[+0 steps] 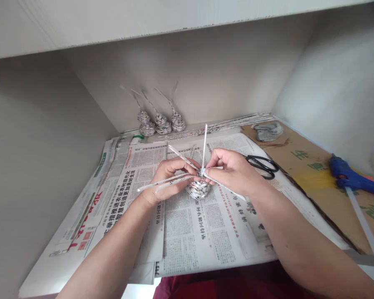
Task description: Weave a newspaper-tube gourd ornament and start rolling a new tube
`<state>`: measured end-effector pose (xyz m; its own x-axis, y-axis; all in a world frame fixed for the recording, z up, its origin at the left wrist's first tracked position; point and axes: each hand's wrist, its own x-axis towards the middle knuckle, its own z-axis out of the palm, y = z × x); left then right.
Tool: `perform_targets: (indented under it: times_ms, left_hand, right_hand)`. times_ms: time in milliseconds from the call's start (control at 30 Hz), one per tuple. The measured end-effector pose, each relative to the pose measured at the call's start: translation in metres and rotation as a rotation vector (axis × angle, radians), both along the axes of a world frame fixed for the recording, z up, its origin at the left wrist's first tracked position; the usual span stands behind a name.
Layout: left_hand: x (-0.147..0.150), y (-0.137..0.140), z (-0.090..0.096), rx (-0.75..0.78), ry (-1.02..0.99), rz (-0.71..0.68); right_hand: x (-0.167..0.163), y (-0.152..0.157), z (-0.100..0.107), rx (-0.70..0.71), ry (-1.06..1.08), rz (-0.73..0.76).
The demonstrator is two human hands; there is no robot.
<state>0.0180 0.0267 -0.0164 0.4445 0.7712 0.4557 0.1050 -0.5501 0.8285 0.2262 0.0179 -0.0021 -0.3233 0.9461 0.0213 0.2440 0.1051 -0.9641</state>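
Between my hands is a small woven gourd made of rolled newspaper strips (198, 190), its round body low and several loose strips sticking out of its top. My left hand (171, 176) has its fingers closed at the left of the gourd's neck, with strips lying across it. On the other side my right hand (229, 168) pinches a paper strip (221, 186) close to the neck. The fingertips of both hands nearly meet there, and they partly hide the weave.
Newspapers (187, 232) cover the work surface. Three finished-looking paper gourds (163, 123) stand at the back beside a bundle of paper rods (218, 126). Black-handled scissors (263, 165) lie right of my hand. Cardboard (311, 174) carries a grey cloth (269, 131) and a blue glue gun (345, 172).
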Motion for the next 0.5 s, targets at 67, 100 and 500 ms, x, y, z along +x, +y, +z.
perform_targets:
  times_ms: [67, 100, 500]
  left_hand:
    - [-0.0004, 0.0003, 0.0003, 0.007, -0.004, -0.013]
    - [-0.0006, 0.0005, 0.0005, 0.005, -0.013, -0.017]
    - [0.0033, -0.0012, -0.0069, -0.153, -0.049, 0.016]
  right_hand:
    - [0.0007, 0.0003, -0.0002, 0.002, 0.002, 0.007]
    - [0.001, 0.0004, -0.0002, 0.001, 0.0, 0.009]
    - [0.0009, 0.0028, -0.002, 0.011, -0.027, 0.002]
